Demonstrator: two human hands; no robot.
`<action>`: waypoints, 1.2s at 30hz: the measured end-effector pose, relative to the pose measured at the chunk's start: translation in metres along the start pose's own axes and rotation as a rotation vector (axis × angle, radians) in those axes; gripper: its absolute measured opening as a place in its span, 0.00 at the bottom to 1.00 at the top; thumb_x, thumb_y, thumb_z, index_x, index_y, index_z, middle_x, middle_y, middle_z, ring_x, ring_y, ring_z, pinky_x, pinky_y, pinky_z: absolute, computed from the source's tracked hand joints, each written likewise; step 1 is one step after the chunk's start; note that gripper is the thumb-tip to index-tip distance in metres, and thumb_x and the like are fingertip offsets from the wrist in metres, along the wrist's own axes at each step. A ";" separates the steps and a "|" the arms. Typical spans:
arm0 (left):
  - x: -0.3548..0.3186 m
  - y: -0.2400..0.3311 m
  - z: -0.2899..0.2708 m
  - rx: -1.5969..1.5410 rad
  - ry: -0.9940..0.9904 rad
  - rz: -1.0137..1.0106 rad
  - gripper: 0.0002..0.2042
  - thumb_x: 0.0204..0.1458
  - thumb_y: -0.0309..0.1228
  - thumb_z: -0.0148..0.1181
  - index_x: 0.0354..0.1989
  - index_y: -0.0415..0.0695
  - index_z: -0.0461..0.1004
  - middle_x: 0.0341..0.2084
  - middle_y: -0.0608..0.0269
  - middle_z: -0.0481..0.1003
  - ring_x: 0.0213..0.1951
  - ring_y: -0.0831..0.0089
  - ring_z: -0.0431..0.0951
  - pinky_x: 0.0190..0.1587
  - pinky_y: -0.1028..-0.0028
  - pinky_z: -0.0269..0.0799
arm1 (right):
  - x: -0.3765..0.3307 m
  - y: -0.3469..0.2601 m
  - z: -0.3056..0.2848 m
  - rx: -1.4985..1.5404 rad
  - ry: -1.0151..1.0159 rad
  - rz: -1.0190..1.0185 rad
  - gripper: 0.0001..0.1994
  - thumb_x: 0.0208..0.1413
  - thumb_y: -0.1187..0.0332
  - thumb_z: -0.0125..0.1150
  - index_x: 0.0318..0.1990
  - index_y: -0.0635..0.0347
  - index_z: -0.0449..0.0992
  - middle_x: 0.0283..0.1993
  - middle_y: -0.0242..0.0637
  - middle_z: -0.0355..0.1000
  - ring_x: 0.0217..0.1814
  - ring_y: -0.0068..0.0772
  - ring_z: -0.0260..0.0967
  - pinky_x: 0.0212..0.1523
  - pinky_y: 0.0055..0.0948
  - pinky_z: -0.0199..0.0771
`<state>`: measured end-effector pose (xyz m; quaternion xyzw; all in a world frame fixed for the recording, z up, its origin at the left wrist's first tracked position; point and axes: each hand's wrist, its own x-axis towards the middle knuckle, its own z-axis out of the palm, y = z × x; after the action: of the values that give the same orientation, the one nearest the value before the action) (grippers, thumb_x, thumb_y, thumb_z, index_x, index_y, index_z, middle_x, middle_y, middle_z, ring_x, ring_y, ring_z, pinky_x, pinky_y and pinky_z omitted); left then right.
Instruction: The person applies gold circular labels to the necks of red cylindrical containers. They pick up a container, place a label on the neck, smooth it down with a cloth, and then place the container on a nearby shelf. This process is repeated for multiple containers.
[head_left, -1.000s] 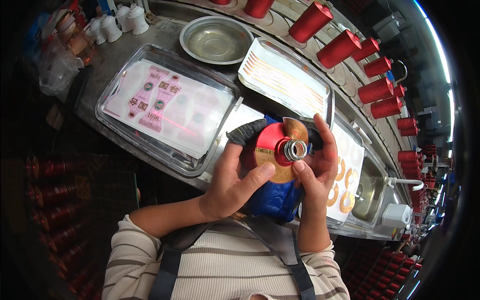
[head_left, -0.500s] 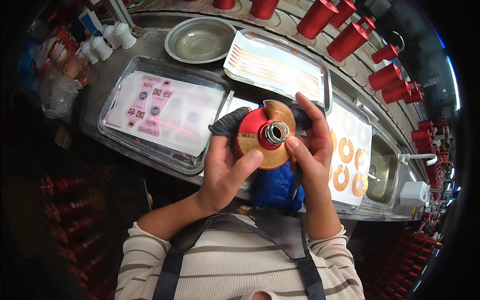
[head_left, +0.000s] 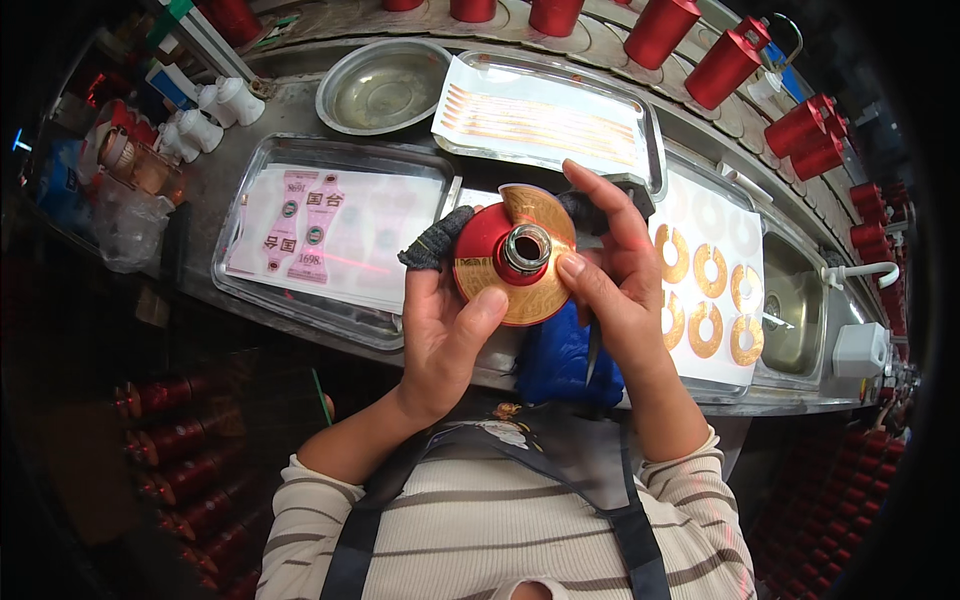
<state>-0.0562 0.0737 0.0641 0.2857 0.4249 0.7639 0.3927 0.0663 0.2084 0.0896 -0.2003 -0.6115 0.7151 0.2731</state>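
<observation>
A red bottle [head_left: 480, 240], its bare threaded mouth facing up at me, sits between my hands. A gold ring-shaped label [head_left: 510, 296] lies around its shoulder, one end standing away from the surface at the top. My left hand [head_left: 440, 340] wraps the bottle's left side, thumb on the label and dark cloth on a finger. At the other side my right hand [head_left: 630, 300] presses its thumb on the label near the neck, index finger stretched up. A thin dark pointed tool [head_left: 593, 355] shows below the right hand; whether that hand holds it is unclear.
Trays hold pink-printed label sheets [head_left: 380, 220], orange strips [head_left: 540, 115] and gold ring labels [head_left: 710, 270]. A metal basin [head_left: 330, 105] stands behind, a sink [head_left: 790, 320] at right. Red bottles [head_left: 660, 35] line a conveyor [head_left: 600, 55]. Blue cloth [head_left: 555, 355] lies below my hands.
The view has shifted a little, and the bottle sits slightly further left in it. My right thumb has moved a little up along the label beside the neck; both hands keep their hold.
</observation>
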 end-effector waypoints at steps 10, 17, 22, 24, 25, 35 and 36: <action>0.001 -0.002 -0.006 0.011 -0.043 0.020 0.34 0.59 0.23 0.59 0.71 0.39 0.49 0.64 0.50 0.61 0.66 0.64 0.65 0.69 0.61 0.62 | -0.002 0.010 0.000 -0.085 -0.013 -0.150 0.39 0.53 0.75 0.69 0.72 0.66 0.57 0.66 0.36 0.63 0.25 0.07 0.62 0.26 0.12 0.59; 0.000 -0.003 -0.005 -0.020 -0.050 0.022 0.33 0.60 0.24 0.58 0.71 0.39 0.49 0.65 0.50 0.61 0.66 0.64 0.65 0.70 0.61 0.61 | -0.001 0.009 0.001 -0.092 -0.004 -0.153 0.39 0.53 0.75 0.68 0.72 0.66 0.57 0.64 0.35 0.64 0.27 0.07 0.63 0.27 0.12 0.59; 0.000 -0.003 -0.006 -0.007 -0.053 0.042 0.33 0.60 0.24 0.58 0.72 0.39 0.49 0.65 0.51 0.61 0.66 0.64 0.65 0.70 0.61 0.60 | 0.000 0.008 0.002 -0.095 -0.006 -0.119 0.40 0.52 0.75 0.68 0.73 0.65 0.57 0.62 0.34 0.64 0.27 0.08 0.63 0.27 0.12 0.60; 0.000 -0.005 -0.007 -0.002 -0.051 0.051 0.34 0.60 0.25 0.59 0.72 0.39 0.48 0.65 0.51 0.61 0.67 0.63 0.64 0.70 0.61 0.60 | 0.000 0.008 0.001 -0.106 -0.007 -0.112 0.40 0.52 0.74 0.68 0.73 0.64 0.56 0.61 0.34 0.64 0.27 0.08 0.63 0.27 0.12 0.61; -0.001 -0.005 -0.007 0.022 -0.058 0.066 0.36 0.59 0.26 0.60 0.72 0.39 0.47 0.66 0.50 0.59 0.67 0.63 0.64 0.70 0.61 0.60 | 0.000 0.008 0.001 -0.111 -0.005 -0.110 0.40 0.52 0.74 0.68 0.73 0.64 0.56 0.61 0.34 0.64 0.27 0.08 0.63 0.27 0.13 0.61; -0.008 -0.030 -0.036 0.903 0.045 0.656 0.30 0.62 0.54 0.54 0.60 0.40 0.72 0.67 0.42 0.52 0.69 0.44 0.54 0.71 0.49 0.48 | 0.001 0.013 0.001 -0.203 -0.001 -0.132 0.42 0.52 0.70 0.70 0.74 0.65 0.55 0.68 0.40 0.61 0.29 0.10 0.66 0.27 0.13 0.64; -0.007 -0.029 -0.034 0.862 0.062 0.630 0.29 0.63 0.54 0.53 0.59 0.40 0.72 0.67 0.42 0.53 0.69 0.44 0.54 0.71 0.50 0.49 | 0.000 0.013 0.000 -0.210 -0.005 -0.138 0.42 0.52 0.69 0.70 0.74 0.65 0.54 0.68 0.41 0.60 0.29 0.11 0.66 0.28 0.13 0.64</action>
<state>-0.0684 0.0633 0.0217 0.5120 0.6053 0.6091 -0.0214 0.0639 0.2071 0.0771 -0.1837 -0.6960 0.6271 0.2975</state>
